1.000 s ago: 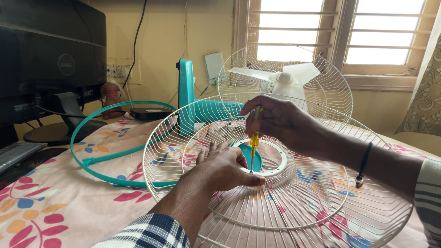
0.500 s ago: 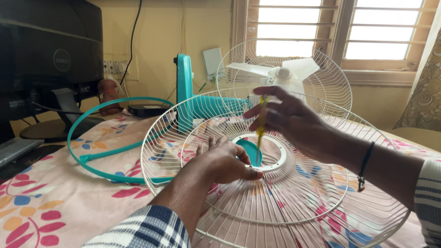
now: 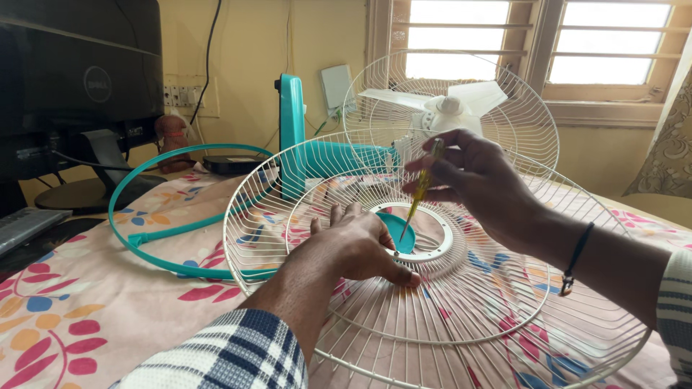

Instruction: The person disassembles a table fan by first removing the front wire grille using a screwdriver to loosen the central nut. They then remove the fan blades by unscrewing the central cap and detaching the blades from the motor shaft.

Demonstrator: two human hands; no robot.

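Pinching slim yellow screwdriver (image 3: 421, 189) above domed wire guard (image 3: 461, 317).

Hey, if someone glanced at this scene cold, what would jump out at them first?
A big white wire fan guard lies across the floral cloth, filling the foreground. The left hand presses on it beside its white centre ring, while the right hand holds a yellow screwdriver tilted over that ring. Behind, a white-bladed fan stands before the window.
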